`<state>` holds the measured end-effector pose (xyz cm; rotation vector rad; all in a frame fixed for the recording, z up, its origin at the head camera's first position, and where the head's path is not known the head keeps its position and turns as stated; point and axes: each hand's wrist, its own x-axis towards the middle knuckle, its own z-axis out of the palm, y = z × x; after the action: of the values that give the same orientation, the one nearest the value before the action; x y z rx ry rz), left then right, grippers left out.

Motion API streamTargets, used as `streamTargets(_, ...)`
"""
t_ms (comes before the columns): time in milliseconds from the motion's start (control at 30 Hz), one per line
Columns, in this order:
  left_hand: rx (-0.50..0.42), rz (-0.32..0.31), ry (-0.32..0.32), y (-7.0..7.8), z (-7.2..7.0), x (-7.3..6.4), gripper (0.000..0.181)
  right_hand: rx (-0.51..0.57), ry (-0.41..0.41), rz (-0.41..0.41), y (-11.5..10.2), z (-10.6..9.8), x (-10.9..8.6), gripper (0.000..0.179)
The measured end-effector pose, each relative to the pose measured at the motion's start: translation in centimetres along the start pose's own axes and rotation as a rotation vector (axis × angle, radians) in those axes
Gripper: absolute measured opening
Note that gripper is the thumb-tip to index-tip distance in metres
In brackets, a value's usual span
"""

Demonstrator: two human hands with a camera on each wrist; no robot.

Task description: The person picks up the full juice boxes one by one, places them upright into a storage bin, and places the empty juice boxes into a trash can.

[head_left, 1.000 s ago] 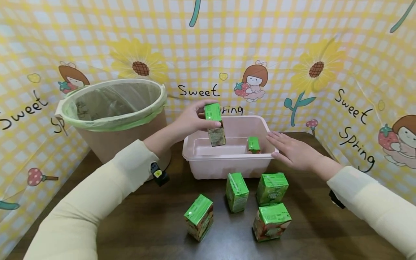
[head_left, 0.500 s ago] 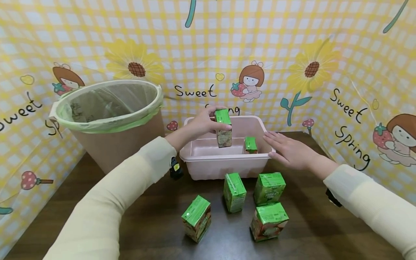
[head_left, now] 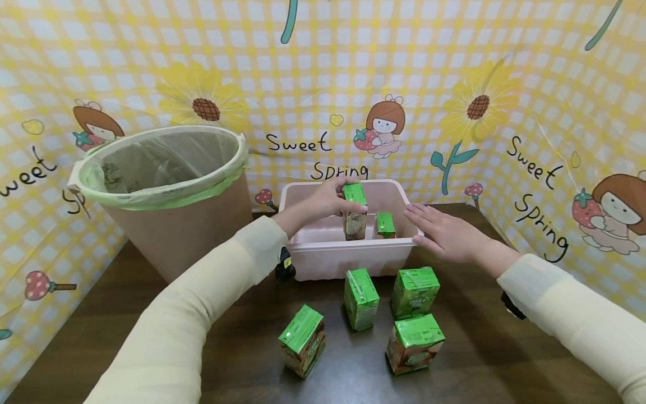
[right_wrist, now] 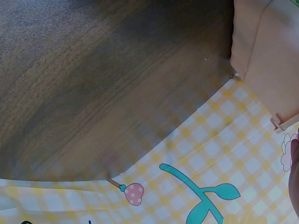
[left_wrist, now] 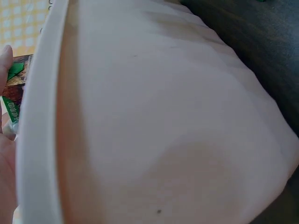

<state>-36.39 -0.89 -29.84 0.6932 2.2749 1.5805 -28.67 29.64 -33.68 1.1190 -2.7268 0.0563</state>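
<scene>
In the head view, my left hand point(head_left: 328, 199) grips a small drink carton point(head_left: 355, 221) with a green top, thumb on the near side and fingers behind. The carton is upright inside the pale pink bin point(head_left: 348, 261), its lower end partly behind the front rim. A second green-topped carton point(head_left: 385, 223) sits in the bin to its right. My right hand point(head_left: 446, 233) lies with straight fingers against the bin's right rim. The left wrist view is mostly the bin's outer wall point(left_wrist: 149, 102), with part of the held carton point(left_wrist: 16, 86) beyond the rim.
Several green-topped cartons stand on the dark wooden table in front of the bin, including one at the left point(head_left: 303, 342) and one at the right point(head_left: 416, 345). A tall lined trash can point(head_left: 187, 235) is at the left. A checked cloth point(head_left: 303, 67) hangs behind.
My left hand has carried the carton rightward and lowered it into the bin, beside the other carton. My right hand has stayed at the rim. The whole view has shifted slightly.
</scene>
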Motion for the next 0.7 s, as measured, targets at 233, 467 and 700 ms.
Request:
streamTargets(233,0.054,-0.002,-0.052,-0.8,0.5,0.4,0.077,0.001,-0.008,0.000,-0.1,-0.1,0.1,0.061)
streamTargets(467,0.111,0.034,-0.104,-1.3,0.9,0.9,0.071,-0.007,-0.012,-0.003,-0.1,-0.1,0.0,0.060)
streamTargets(700,0.197,0.029,-0.115,-1.8,1.2,1.4,0.071,-0.011,-0.016,-0.001,-0.1,-0.2,0.1,0.061)
